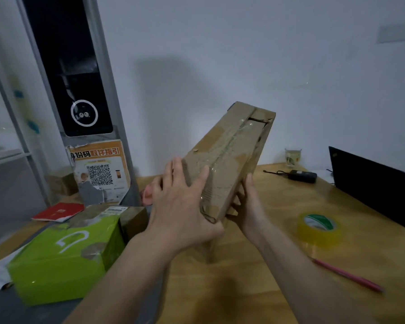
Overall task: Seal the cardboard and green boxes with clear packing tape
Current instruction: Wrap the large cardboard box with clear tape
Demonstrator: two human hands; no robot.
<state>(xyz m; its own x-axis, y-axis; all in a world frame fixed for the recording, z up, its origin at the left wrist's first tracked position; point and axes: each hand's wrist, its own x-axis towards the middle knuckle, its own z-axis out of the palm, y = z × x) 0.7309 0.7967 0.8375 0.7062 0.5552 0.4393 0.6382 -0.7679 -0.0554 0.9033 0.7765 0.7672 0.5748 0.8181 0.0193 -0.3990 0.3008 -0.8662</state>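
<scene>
Cardboard box (229, 160) lifted clear of the wooden table (255, 288), tilted with its far end raised toward the wall, probably so the long taped seam faces up for checking. Left hand (180, 206) wrapped over the near left edge, fingers straight along the side and thumb pressed flat on top. Right hand (248, 204) cupped beneath the near right corner, taking the weight; fingers mostly hidden under the box. Old tape down the seam, wrinkled, with a torn gap at the far end: likely the spot needing a fresh strip. Tape roll (319, 228) lying flat on the table to the right, within easy reach, untouched. Green box (66, 258) resting at near left, apparently waiting its turn. Pink pen (347, 274) at near right; black laptop (369, 185) open at far right.
</scene>
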